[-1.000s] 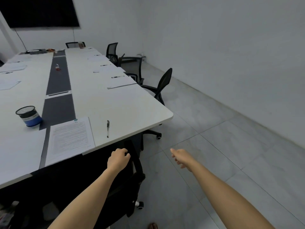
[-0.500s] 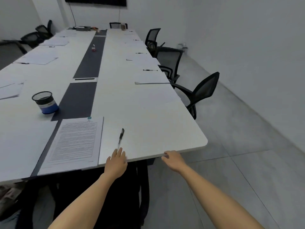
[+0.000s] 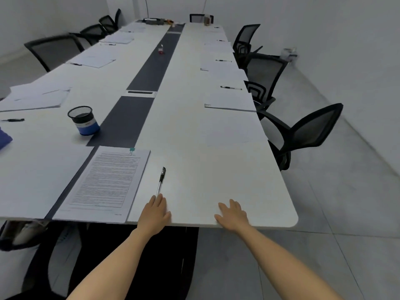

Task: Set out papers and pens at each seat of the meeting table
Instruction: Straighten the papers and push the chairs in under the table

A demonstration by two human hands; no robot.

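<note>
Facing straight down the meeting table (image 3: 216,169) now, not across its corner as a second ago. Chairs (image 3: 313,131) along the right side, side papers (image 3: 229,102) and side pens (image 3: 230,88) already laid there. Near end: clipped papers (image 3: 108,180) flat at the edge. Probably the last seat, being squared up.

Both hands up from below the edge onto the tabletop. Left hand (image 3: 154,213) off the chair back, palm down, fingers straight, gripping nothing. Right hand (image 3: 232,213) flat, fingers spread, empty, well right of everything. Near pen (image 3: 161,180) just right of the clipped papers, not touching them, near tip at the left fingertips; can't confirm contact.
</note>
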